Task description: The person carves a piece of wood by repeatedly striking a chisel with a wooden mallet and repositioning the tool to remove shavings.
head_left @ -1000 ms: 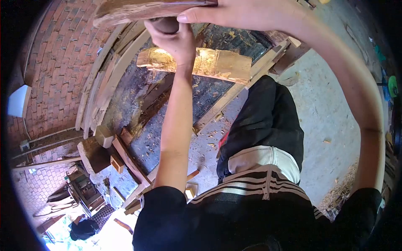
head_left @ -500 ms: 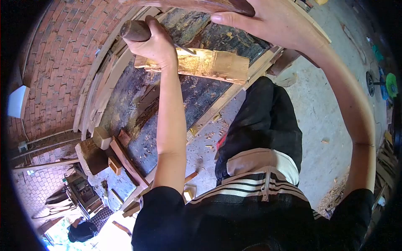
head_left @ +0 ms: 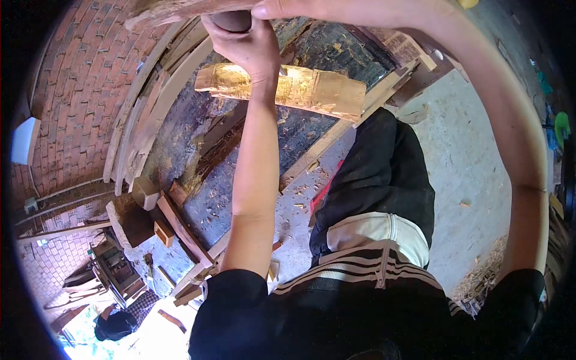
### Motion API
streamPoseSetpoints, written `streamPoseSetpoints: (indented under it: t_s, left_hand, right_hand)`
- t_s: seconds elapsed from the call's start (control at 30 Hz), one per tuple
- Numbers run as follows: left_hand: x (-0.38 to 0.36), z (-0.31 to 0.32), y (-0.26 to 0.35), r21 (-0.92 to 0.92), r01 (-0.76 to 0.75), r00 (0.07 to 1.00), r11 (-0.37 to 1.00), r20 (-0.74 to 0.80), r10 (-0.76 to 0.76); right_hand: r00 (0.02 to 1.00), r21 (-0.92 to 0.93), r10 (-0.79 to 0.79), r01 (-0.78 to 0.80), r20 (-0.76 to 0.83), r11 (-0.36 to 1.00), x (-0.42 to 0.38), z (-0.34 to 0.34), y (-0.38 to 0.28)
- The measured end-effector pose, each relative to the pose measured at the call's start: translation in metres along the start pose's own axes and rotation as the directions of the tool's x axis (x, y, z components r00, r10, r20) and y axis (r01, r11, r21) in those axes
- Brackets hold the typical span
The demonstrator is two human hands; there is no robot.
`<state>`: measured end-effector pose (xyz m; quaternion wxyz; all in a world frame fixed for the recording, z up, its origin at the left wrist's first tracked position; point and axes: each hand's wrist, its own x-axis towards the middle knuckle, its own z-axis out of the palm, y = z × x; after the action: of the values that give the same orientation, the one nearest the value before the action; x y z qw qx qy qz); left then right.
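My left hand (head_left: pixel 249 48) is wrapped round the dark round handle of a chisel (head_left: pixel 234 21); its blade is mostly hidden behind the hand. Below lies a rough, pale wood block (head_left: pixel 324 91) with a chipped upper face, set across the dark workbench (head_left: pixel 306 129). At the top edge, my right hand (head_left: pixel 288 8) grips a wooden mallet (head_left: pixel 171 12), a long brown piece partly cut off by the frame. In this view the mallet overlaps the butt of the chisel handle.
Long boards (head_left: pixel 153 105) lean along the brick wall (head_left: pixel 90 78). A squared timber block (head_left: pixel 129 222) stands at the bench's left end. Wood shavings (head_left: pixel 483 270) are heaped on the concrete floor (head_left: pixel 462 174). Another person (head_left: pixel 123 321) is far off at lower left.
My right hand has swung the mallet leftward to the chisel's butt. My left hand with the chisel appears slightly farther right and up, and the wood block sits slightly farther right in view.
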<state>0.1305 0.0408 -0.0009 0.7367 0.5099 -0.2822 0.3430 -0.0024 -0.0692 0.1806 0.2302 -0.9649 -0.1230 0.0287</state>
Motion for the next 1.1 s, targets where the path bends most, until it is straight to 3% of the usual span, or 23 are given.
streamPoseSetpoints:
  t_s: [0.07, 0.2, 0.23, 0.27, 0.33, 0.37, 0.43, 0.47, 0.53, 0.57, 0.63, 0.77, 1.0, 1.03, 1.1]
  left_hand:
    - [0.0, -0.01, -0.006, 0.293, -0.094, 0.995, 0.952, 0.07, 0.076]
    - [0.0, -0.004, 0.004, 0.233, -0.049, 0.999, 0.971, 0.033, 0.042]
    - [0.009, -0.017, 0.008, 0.343, -0.127, 0.976, 0.931, 0.21, 0.056]
    - [-0.003, -0.003, 0.008, 0.067, -0.003, 0.999, 0.998, 0.04, 0.001]
    - [-0.006, -0.007, 0.006, -0.064, 0.096, 0.995, 0.993, 0.025, -0.094]
    - [-0.003, -0.014, 0.002, 0.12, 0.016, 0.998, 0.993, 0.057, -0.023]
    - [-0.01, -0.017, 0.002, 0.058, 0.055, 0.998, 0.997, -0.015, -0.054]
    - [-0.012, -0.019, 0.007, 0.001, 0.087, 0.992, 0.996, -0.087, -0.087]
    - [-0.013, -0.028, 0.028, 0.102, 0.081, 0.991, 0.991, -0.117, -0.069]
    - [-0.011, -0.034, 0.035, 0.045, 0.189, 0.979, 0.981, -0.092, -0.184]
    - [-0.002, -0.038, 0.037, 0.02, 0.337, 0.94, 0.941, -0.072, -0.335]
    - [0.016, -0.038, 0.018, -0.006, 0.212, 0.974, 0.977, -0.078, -0.211]
    - [0.003, -0.018, 0.021, -0.106, 0.277, 0.958, 0.955, -0.053, -0.283]
    - [0.005, -0.022, 0.011, 0.032, 0.196, 0.98, 0.98, -0.042, -0.195]
    - [0.005, -0.023, 0.003, 0.053, 0.174, 0.984, 0.983, -0.05, -0.171]
  right_hand:
    - [1.0, 0.056, 0.012, -0.012, -0.006, 0.998, 0.001, 0.002, -0.004]
    - [0.994, 0.246, 0.059, -0.033, -0.097, 0.969, 0.003, -0.006, -0.026]
    - [0.994, 0.09, 0.029, -0.039, 0.11, 0.995, 0.006, -0.005, -0.012]
    - [0.992, 0.08, 0.042, -0.052, 0.122, 0.995, 0.004, -0.005, 0.0]
    - [0.983, -0.07, -0.144, 0.137, -0.115, 0.988, -0.009, 0.013, 0.009]
    - [0.983, -0.073, -0.139, 0.131, -0.119, 0.989, -0.011, 0.01, 0.005]
    - [0.996, 0.053, 0.059, -0.062, 0.065, 0.997, -0.009, 0.006, -0.005]
    - [0.996, 0.049, 0.056, -0.059, 0.064, 0.997, -0.016, 0.013, 0.001]
    - [0.972, 0.012, -0.047, 0.051, -0.229, 0.999, -0.033, 0.036, 0.017]
    - [0.983, 0.093, 0.05, -0.034, -0.176, 0.995, -0.028, 0.04, 0.024]
    - [0.97, 0.146, 0.054, -0.019, -0.236, 0.989, -0.034, 0.043, 0.035]
    - [0.934, 0.231, 0.029, 0.057, -0.356, 0.971, -0.042, 0.049, 0.049]
    - [0.915, 0.188, 0.05, 0.029, -0.4, 0.982, -0.043, 0.053, 0.053]
    - [0.918, 0.19, 0.048, 0.031, -0.395, 0.981, -0.042, 0.053, 0.052]
    - [0.908, 0.188, -0.035, 0.124, -0.417, 0.974, -0.038, 0.05, 0.051]
